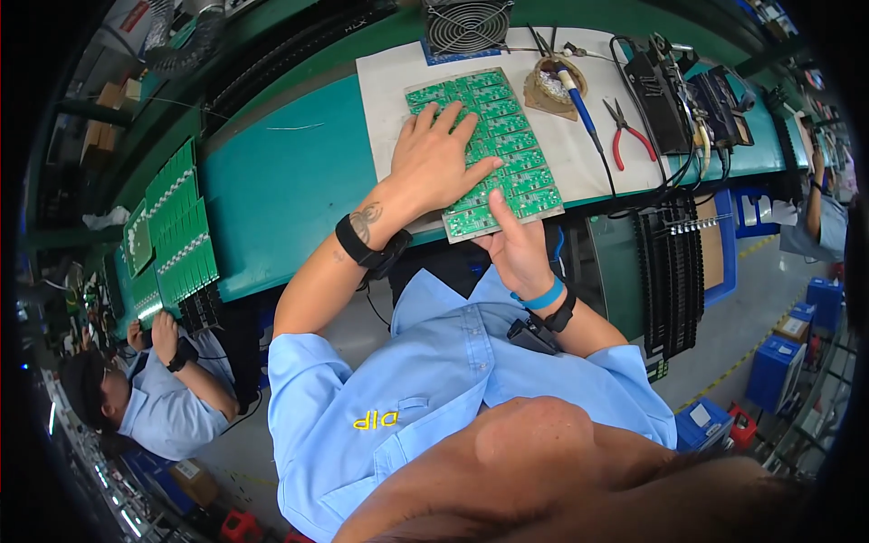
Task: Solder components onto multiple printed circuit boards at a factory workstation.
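Note:
A panel of green circuit boards (520, 154), divided into many small units, lies over a white sheet (384, 86) on the bench, its near end reaching the bench edge. My left hand (436, 154) rests on the panel's upper left part, fingers spread and pointing away from me. At the near edge, my right hand (518, 249) grips the panel with the thumb on top; its other fingers are mostly hidden underneath. Right of the panel, a blue-handled soldering iron (579, 104) leans on a round holder (548, 88). Red-handled pliers (626, 136) lie farther right.
A fan (467, 27) stands behind the panel. Black boxes with cables (656, 104) are at the right. More green boards (181, 226) lie on the left of the green bench mat (290, 181), where a co-worker's hands (163, 337) are. Black racks (670, 281) stand below the bench.

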Tool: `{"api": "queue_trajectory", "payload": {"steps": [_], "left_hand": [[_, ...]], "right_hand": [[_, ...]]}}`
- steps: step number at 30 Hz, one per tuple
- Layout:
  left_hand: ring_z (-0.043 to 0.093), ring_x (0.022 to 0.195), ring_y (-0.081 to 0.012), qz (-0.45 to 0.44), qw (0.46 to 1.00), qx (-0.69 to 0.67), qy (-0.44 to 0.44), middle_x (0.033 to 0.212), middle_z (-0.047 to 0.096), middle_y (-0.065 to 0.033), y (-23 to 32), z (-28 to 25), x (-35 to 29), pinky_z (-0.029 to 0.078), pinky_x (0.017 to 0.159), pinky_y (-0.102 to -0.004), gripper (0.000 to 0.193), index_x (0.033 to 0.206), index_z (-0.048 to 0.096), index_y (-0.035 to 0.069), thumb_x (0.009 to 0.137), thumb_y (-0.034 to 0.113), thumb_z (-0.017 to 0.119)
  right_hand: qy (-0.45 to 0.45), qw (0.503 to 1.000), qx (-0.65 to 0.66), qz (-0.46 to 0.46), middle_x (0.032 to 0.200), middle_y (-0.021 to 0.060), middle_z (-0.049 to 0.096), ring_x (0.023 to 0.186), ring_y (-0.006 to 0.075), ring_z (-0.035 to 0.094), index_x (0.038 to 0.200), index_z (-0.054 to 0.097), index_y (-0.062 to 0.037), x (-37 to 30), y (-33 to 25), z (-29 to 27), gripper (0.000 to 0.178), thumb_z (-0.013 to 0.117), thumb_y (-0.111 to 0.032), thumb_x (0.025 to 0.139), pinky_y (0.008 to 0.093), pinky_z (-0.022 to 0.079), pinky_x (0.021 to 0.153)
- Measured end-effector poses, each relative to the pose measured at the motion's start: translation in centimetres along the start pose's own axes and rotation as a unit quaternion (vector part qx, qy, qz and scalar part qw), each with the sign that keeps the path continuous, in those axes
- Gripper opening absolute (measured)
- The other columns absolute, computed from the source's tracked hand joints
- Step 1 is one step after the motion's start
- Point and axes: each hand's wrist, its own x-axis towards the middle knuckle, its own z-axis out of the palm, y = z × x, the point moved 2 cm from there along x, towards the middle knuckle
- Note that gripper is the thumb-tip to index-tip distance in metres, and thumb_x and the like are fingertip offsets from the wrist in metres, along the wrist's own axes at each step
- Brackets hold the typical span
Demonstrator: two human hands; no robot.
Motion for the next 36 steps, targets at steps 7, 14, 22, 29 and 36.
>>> {"api": "queue_trajectory", "payload": {"steps": [7,14,22,29,36], "left_hand": [[0.042,0.142,-0.0471,0.009,1.0,0.02,-0.002,0.152,0.051,-0.0227,-0.1,1.0,0.3,0.033,0.116,-0.06,0.076,0.142,0.059,0.003,0.092,0.06,0.066],[0.044,0.141,-0.0454,-0.03,0.998,0.057,0.007,0.149,0.054,-0.0208,-0.1,2.0,-0.4,0.032,0.116,-0.0635,0.074,0.14,0.061,0.003,0.09,0.058,0.069],[0.045,0.138,-0.0465,-0.005,0.997,0.073,-0.002,0.145,0.056,-0.0207,1.0,3.4,1.3,0.033,0.112,-0.0654,0.076,0.133,0.067,0.005,0.085,0.064,0.068],[0.041,0.141,-0.0439,-0.034,0.998,0.048,-0.003,0.15,0.053,-0.0194,-0.8,4.1,1.8,0.03,0.114,-0.0624,0.076,0.135,0.065,0.005,0.086,0.063,0.069],[0.041,0.142,-0.042,-0.016,0.999,0.018,0.026,0.151,0.051,-0.0217,-1.4,2.9,1.3,0.029,0.114,-0.0611,0.077,0.141,0.059,0.003,0.092,0.061,0.064]], "right_hand": [[-0.077,0.962,-0.19,0.18,0.122,0.0136,0.07,0.097,0.0209,0.073,0.136,0.059,-0.0011,-1.3,-0.9,-4.9,0.03,0.052,-0.016,0.111,0.0339,0.063,0.072],[-0.075,0.953,-0.254,0.145,0.104,0.015,0.074,0.084,0.0172,0.071,0.118,0.066,0.0057,-1.0,-0.1,-6.8,0.029,0.053,-0.02,0.111,0.0317,0.061,0.066],[-0.037,0.932,-0.354,0.071,0.094,0.0118,0.073,0.071,0.0121,0.065,0.11,0.067,0.0043,-0.8,0.6,-8.3,0.037,0.055,-0.031,0.111,0.0261,0.056,0.057],[0.001,0.943,-0.325,0.073,0.088,0.0114,0.072,0.063,0.0107,0.061,0.102,0.067,0.0028,0.3,1.5,-7.8,0.038,0.055,-0.032,0.111,0.0235,0.05,0.051],[-0.169,0.888,-0.416,0.104,0.082,0.011,0.072,0.046,0.0074,0.047,0.104,0.066,0.0018,1.0,-4.8,-9.2,0.041,0.052,-0.036,0.112,0.0213,0.037,0.044]]}}
